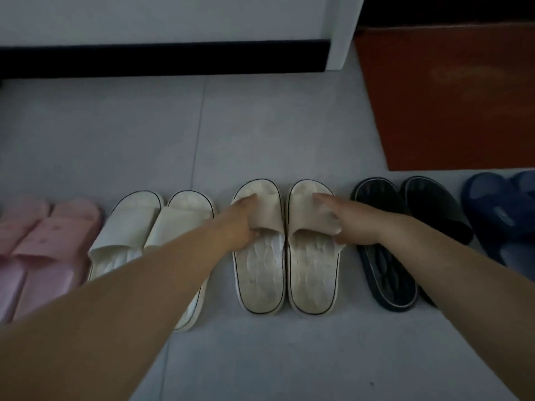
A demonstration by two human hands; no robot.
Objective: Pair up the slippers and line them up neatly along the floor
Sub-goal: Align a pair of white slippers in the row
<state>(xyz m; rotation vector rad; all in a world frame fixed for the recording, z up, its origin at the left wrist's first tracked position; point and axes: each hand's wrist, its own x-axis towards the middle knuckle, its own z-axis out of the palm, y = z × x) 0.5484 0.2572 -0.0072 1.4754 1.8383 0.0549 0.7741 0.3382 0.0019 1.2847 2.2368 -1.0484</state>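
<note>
Several pairs of slippers stand in a row on the grey tiled floor, toes pointing away from me. From the left: a pink pair (49, 244), a white pair (127, 227), a beige pair, a black pair (385, 270) and a blue pair (498, 215). My left hand (243, 221) grips the strap of the left beige slipper (260, 273), thumb under the strap. My right hand (347, 221) grips the strap of the right beige slipper (312, 276) the same way. The two beige slippers stand side by side, nearly touching.
A red-brown doormat (451, 96) lies at the back right. A white cabinet or wall with a black base strip (162, 59) runs along the back. Bare floor (275, 357) lies in front of the row.
</note>
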